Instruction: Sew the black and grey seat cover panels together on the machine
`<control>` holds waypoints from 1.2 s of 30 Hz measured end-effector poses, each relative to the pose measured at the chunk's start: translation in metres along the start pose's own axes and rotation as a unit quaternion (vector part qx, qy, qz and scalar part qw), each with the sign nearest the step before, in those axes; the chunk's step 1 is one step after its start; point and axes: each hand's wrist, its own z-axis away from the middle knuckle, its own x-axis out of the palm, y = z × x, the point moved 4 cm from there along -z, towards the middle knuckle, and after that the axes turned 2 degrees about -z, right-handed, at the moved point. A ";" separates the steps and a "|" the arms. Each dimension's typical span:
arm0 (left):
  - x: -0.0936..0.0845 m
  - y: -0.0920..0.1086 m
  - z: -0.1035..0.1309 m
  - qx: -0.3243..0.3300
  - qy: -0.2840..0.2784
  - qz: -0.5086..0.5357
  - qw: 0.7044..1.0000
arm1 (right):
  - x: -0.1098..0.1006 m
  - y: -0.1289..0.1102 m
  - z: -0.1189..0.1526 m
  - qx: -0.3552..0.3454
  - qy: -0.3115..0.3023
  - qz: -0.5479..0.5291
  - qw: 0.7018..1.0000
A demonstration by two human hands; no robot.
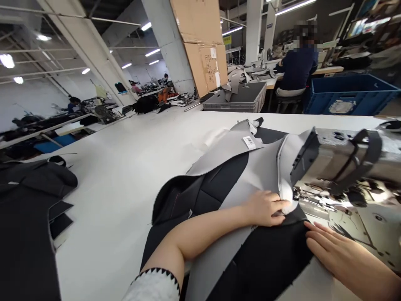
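Observation:
A grey and black sewn cover (232, 179) lies across the white table, its edge at the needle area of a sewing machine (338, 167). My left hand (266, 207) holds the grey edge of the cover just left of the needle area, fingertips bent over the fabric. Lower right, my right hand (332, 246) rests with fingers stretched out at the edge of the black part, beside the machine bed. A white label (249, 142) shows on the cover's upper grey panel.
Black fabric pieces (25, 209) lie at the table's left. Beyond the white table (109, 167) stand a grey crate (244, 98), a blue crate (351, 94) and a tall cardboard box (206, 62). A person in dark blue (297, 67) sits with their back turned.

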 end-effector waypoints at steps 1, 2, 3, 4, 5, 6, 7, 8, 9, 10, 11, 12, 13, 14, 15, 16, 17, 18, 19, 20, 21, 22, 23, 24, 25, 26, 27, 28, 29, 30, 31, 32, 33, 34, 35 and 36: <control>-0.006 0.003 0.002 0.010 -0.011 -0.037 0.999 | 0.000 -0.006 -0.007 -0.025 0.001 0.029 0.999; -0.011 0.005 0.004 0.018 -0.025 -0.073 0.997 | 0.000 -0.010 -0.014 -0.034 0.018 0.048 0.998; -0.016 0.007 0.006 0.023 -0.039 -0.109 0.993 | 0.000 -0.013 -0.018 -0.030 0.038 0.058 0.997; -0.020 0.007 0.007 0.026 -0.054 -0.146 0.987 | 0.000 -0.015 -0.021 -0.014 0.053 0.061 0.997; -0.022 0.007 0.006 0.031 -0.067 -0.183 0.980 | 0.002 -0.017 -0.022 0.001 0.058 0.055 0.997; -0.024 0.006 0.005 0.038 -0.080 -0.217 0.972 | 0.004 -0.018 -0.022 0.016 0.057 0.045 0.997; -0.024 0.006 0.002 0.045 -0.093 -0.246 0.964 | 0.006 -0.019 -0.021 0.032 0.051 0.037 0.998; -0.024 0.005 -0.002 0.051 -0.108 -0.269 0.956 | 0.007 -0.021 -0.020 0.045 0.046 0.032 0.997; -0.022 0.005 -0.007 0.053 -0.124 -0.285 0.949 | 0.008 -0.022 -0.018 0.058 0.045 0.033 0.997; -0.021 0.006 -0.012 0.053 -0.141 -0.294 0.944 | 0.009 -0.023 -0.017 0.070 0.047 0.038 0.996; -0.019 0.008 -0.018 0.053 -0.158 -0.297 0.940 | 0.009 -0.024 -0.017 0.078 0.049 0.046 0.995; -0.018 0.012 -0.023 0.056 -0.175 -0.292 0.938 | 0.010 -0.025 -0.016 0.081 0.051 0.053 0.994; -0.016 0.018 -0.028 0.061 -0.193 -0.283 0.937 | 0.011 -0.026 -0.016 0.080 0.053 0.056 0.994; -0.015 0.023 -0.032 0.063 -0.207 -0.272 0.937 | 0.012 -0.027 -0.017 0.079 0.053 0.057 0.994; -0.014 0.028 -0.035 0.059 -0.219 -0.261 0.938 | 0.013 -0.027 -0.017 0.082 0.052 0.055 0.994; -0.014 0.032 -0.038 0.047 -0.227 -0.250 0.940 | 0.014 -0.027 -0.017 0.086 0.050 0.051 0.994; -0.014 0.034 -0.039 0.030 -0.236 -0.237 0.942 | 0.014 -0.027 -0.018 0.093 0.049 0.046 0.993; -0.014 0.036 -0.039 0.014 -0.243 -0.222 0.944 | 0.014 -0.026 -0.018 0.099 0.050 0.041 0.993; -0.015 0.036 -0.039 0.001 -0.250 -0.206 0.946 | 0.013 -0.026 -0.018 0.103 0.051 0.039 0.993; -0.015 0.036 -0.038 -0.007 -0.257 -0.187 0.948 | 0.012 -0.026 -0.018 0.103 0.051 0.040 0.993; -0.016 0.035 -0.037 -0.012 -0.264 -0.167 0.950 | 0.011 -0.027 -0.019 0.098 0.051 0.045 0.993; -0.016 0.034 -0.038 -0.018 -0.269 -0.149 0.951 | 0.010 -0.028 -0.019 0.092 0.049 0.055 0.993; -0.016 0.034 -0.039 -0.027 -0.273 -0.134 0.952 | 0.010 -0.029 -0.019 0.086 0.047 0.066 0.993; -0.016 0.034 -0.041 -0.033 -0.277 -0.121 0.953 | 0.010 -0.029 -0.019 0.082 0.045 0.079 0.992; -0.015 0.035 -0.045 -0.033 -0.283 -0.110 0.952 | 0.010 -0.030 -0.019 0.078 0.045 0.090 0.992; -0.013 0.038 -0.049 -0.028 -0.291 -0.102 0.951 | 0.011 -0.029 -0.019 0.077 0.048 0.098 0.991; -0.011 0.040 -0.053 -0.021 -0.298 -0.096 0.950 | 0.012 -0.029 -0.019 0.077 0.052 0.101 0.991; -0.009 0.042 -0.058 -0.015 -0.303 -0.093 0.948 | 0.014 -0.027 -0.019 0.077 0.057 0.101 0.990; -0.007 0.044 -0.063 -0.012 -0.305 -0.091 0.948 | 0.016 -0.025 -0.019 0.076 0.061 0.098 0.990; -0.006 0.044 -0.067 -0.013 -0.304 -0.089 0.948 | 0.018 -0.023 -0.019 0.076 0.067 0.095 0.990; -0.005 0.043 -0.070 -0.018 -0.299 -0.084 0.950 | 0.019 -0.020 -0.019 0.076 0.072 0.093 0.990; -0.004 0.042 -0.073 -0.023 -0.290 -0.075 0.954 | 0.021 -0.017 -0.020 0.077 0.076 0.093 0.990; -0.004 0.040 -0.074 -0.026 -0.279 -0.064 0.958 | 0.023 -0.014 -0.021 0.078 0.078 0.094 0.989; -0.004 0.039 -0.075 -0.026 -0.266 -0.052 0.962 | 0.024 -0.011 -0.022 0.081 0.080 0.094 0.989; -0.004 0.037 -0.075 -0.025 -0.252 -0.039 0.967 | 0.025 -0.010 -0.023 0.084 0.081 0.094 0.989; -0.004 0.036 -0.075 -0.023 -0.239 -0.027 0.970 | 0.026 -0.008 -0.023 0.087 0.082 0.092 0.989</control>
